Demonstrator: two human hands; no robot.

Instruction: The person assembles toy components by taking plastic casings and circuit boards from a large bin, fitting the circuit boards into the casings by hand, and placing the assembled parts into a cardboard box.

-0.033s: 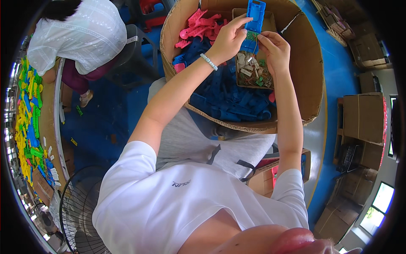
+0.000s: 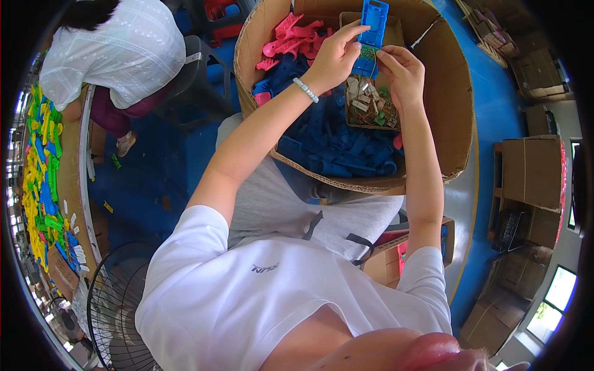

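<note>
Above a large cardboard box, my left hand (image 2: pixel 334 60) is closed on a blue plastic casing (image 2: pixel 374 15), its thumb and fingers along the left side. Inside the casing lies a small green circuit board (image 2: pixel 368 52) with thin wires. My right hand (image 2: pixel 405 75) pinches at the right edge of the board with thumb and forefinger; the exact contact is too small to make out. Below the casing, a small cardboard tray (image 2: pixel 371 127) holds loose electronic pieces (image 2: pixel 368 99), some green, some pale, with wires among them.
The large box (image 2: pixel 455 117) holds blue plastic parts (image 2: pixel 340 148) and pink plastic parts (image 2: pixel 288 40). At left, a person (image 2: pixel 133 49) sits by a table (image 2: pixel 73 167) heaped with coloured parts (image 2: pixel 46 142). A black wire fan (image 2: pixel 117 303) stands near my left; stacked cartons (image 2: pixel 532 173) line the right.
</note>
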